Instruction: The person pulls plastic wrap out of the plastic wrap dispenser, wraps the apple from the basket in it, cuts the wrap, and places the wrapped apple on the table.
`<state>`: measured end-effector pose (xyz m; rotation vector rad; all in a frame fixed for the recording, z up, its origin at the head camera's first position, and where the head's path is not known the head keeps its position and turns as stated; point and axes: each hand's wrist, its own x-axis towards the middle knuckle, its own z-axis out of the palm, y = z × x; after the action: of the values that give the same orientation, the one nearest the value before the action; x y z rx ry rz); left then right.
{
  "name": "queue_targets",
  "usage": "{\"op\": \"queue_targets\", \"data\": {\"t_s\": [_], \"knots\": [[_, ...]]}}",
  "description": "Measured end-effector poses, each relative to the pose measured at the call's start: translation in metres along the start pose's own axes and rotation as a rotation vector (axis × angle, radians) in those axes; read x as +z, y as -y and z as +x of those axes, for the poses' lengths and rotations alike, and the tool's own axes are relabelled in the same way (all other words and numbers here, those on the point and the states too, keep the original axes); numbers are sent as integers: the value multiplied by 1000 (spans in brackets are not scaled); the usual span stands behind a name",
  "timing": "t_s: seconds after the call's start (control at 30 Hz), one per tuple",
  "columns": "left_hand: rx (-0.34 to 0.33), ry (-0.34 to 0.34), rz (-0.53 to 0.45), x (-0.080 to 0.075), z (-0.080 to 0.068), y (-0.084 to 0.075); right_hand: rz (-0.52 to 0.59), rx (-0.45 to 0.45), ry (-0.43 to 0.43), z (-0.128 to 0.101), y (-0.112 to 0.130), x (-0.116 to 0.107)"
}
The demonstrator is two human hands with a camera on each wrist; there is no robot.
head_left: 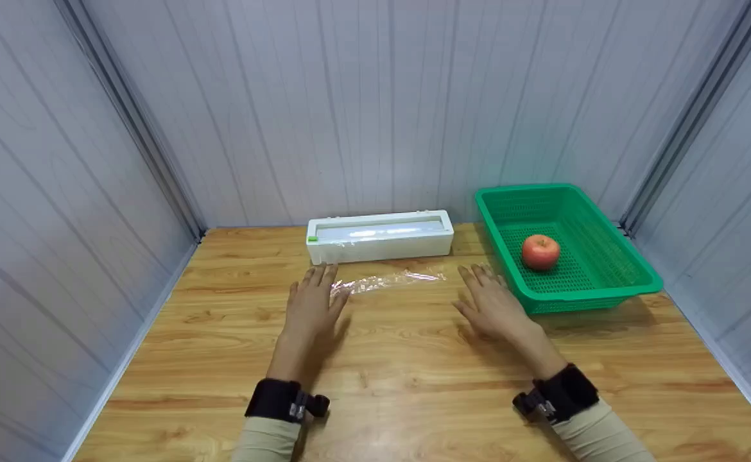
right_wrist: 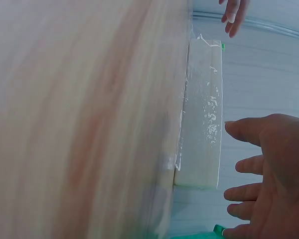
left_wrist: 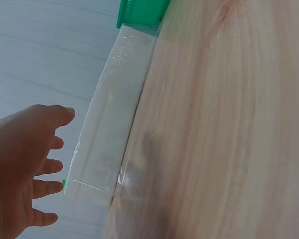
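A white cling film dispenser [head_left: 382,249] with a small green slider [head_left: 312,239] stands against the back wall. Clear, wrinkled cling film [head_left: 385,281] shows just in front of it. My left hand [head_left: 311,307] is spread above the table by the film's left end, and the film overlaps its thumb side in the head view. On the other side, my right hand [head_left: 496,307] hovers with straight fingers between the film and the green basket. Both wrist views show the left hand [left_wrist: 20,169] and the right hand [right_wrist: 279,174] with parted fingers and nothing gripped.
To the right, a green plastic basket [head_left: 590,296] holds a red apple [head_left: 540,252]. Pale panelled walls [head_left: 382,109] enclose the wooden table [head_left: 388,378] at the back and both sides. Each wrist wears a black strap [head_left: 274,399] with a small camera.
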<state>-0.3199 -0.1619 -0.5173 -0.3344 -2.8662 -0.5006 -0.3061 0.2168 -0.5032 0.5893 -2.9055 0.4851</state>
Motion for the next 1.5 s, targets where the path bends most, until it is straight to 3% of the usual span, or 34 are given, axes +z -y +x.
{"op": "queue_targets", "data": {"t_s": [0.17,0.3,0.57,0.8,0.9,1.13,1.33,1.5], "knots": [[-5,-1,-30,2,4,3,22,30,20,10,-3,4],[-53,-24,-138,4,11,7,73,58,39,22,-4,8],[-187,-50,-448,7,26,19,203,141,39,46,-9,3],[-333,-73,-874,13,37,26,355,190,-68,65,-13,8],[-404,-90,-995,18,40,26,461,210,-116,71,-15,17],[-471,-173,-1026,28,52,24,732,252,-169,83,-20,31],[-523,-186,-1133,29,62,19,764,348,-192,97,-19,37],[-522,-175,-1091,32,65,20,856,401,-179,104,-20,47]]}}
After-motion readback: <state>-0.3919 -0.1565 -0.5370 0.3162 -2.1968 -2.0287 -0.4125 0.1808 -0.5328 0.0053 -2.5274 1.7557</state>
